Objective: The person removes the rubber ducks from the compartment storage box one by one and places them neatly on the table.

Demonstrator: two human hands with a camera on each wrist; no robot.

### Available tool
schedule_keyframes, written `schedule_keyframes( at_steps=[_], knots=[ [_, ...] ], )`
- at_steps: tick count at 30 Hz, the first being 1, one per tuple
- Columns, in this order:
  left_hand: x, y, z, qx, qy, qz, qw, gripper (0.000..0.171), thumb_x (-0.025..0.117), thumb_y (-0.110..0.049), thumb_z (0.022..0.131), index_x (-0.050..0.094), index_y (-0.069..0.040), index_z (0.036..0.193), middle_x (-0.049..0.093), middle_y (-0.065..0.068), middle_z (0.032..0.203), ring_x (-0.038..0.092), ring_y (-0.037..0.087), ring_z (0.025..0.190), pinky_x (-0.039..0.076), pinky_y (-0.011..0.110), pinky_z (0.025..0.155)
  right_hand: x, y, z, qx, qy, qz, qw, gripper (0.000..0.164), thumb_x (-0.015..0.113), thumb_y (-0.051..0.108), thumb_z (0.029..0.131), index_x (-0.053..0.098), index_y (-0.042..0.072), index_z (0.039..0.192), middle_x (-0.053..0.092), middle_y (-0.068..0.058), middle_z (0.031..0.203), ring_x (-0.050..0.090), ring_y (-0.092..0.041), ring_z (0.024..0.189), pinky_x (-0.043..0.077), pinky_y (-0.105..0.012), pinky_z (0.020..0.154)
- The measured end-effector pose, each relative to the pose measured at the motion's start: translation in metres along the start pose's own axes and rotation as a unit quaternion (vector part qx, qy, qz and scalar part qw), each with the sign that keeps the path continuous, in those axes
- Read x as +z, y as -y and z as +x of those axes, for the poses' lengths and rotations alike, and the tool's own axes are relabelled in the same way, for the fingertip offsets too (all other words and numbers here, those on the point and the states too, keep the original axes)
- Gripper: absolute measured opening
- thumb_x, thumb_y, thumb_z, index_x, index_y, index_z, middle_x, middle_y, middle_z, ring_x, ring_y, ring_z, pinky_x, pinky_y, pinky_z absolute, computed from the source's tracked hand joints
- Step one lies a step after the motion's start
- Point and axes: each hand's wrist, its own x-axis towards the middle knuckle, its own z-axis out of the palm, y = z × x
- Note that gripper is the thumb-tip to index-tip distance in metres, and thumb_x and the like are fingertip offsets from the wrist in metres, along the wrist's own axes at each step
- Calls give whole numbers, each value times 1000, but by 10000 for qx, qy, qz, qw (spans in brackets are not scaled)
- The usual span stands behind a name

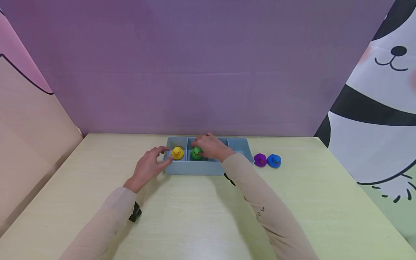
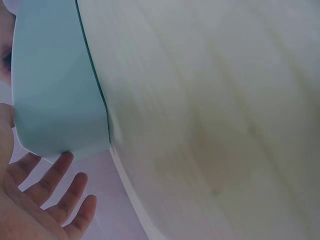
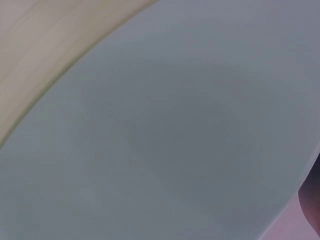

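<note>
A light blue divided box stands near the back of the table. Its leftmost compartment holds a yellow rubber duck. My left hand is at the box's left end, thumb by the front rim; the left wrist view shows its fingers spread and fairly straight against the end wall. Reaching over the front wall, my right hand pinches a green rubber duck in the second compartment. The box wall fills most of the right wrist view, which hides the right fingertips.
Just right of the box, a purple duck and a blue duck sit side by side on the pale wooden table. A purple backdrop rises behind the table's back edge, with printed panels at both sides.
</note>
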Motion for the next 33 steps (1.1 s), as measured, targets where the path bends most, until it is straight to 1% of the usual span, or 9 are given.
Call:
schedule_keyframes(
  at_steps=[7,13,20,25,29,33],
  knots=[
    [0,-1,-1,22,-4,-13,10000,45,56,-41,88,56,-13,123,59,11,119,55,31,106,47,48,81,-2,-1,-2,-35,-67,-3,10000,33,68,22,82,63,22,114,61,2,118,52,-19,113,34,-43,103],
    [0,1,0,27,-2,-10,10000,45,56,-40,87,55,-14,124,59,11,119,55,31,106,47,48,81,-10,-2,-6,-64,-172,117,9998,33,68,19,82,63,21,115,60,2,120,51,-21,115,34,-47,103],
    [1,2,2,0,44,-15,10000,46,56,-41,87,55,-14,124,59,10,119,55,30,107,47,47,81,-20,-6,-12,-140,-415,260,9987,32,68,17,81,64,20,112,62,1,114,55,-19,105,39,-46,97],
    [0,1,1,-9,37,-5,10000,45,56,-41,87,55,-15,124,59,10,119,55,30,107,47,47,81,-24,-10,-16,-204,-558,327,9977,31,67,17,81,64,20,111,62,2,110,55,-18,101,40,-45,94],
    [1,1,1,10,23,10,10000,46,56,-41,87,55,-14,124,59,10,119,55,31,106,47,47,80,-28,-12,-19,-303,-702,298,9966,30,66,17,82,64,20,111,62,1,111,55,-20,104,39,-46,96],
    [1,1,1,-21,27,37,10000,46,56,-42,87,55,-15,124,59,10,118,55,31,106,47,48,81,-34,-13,-23,-314,-766,240,9963,30,66,18,82,64,20,112,61,1,112,54,-19,106,38,-46,98]
  ],
)
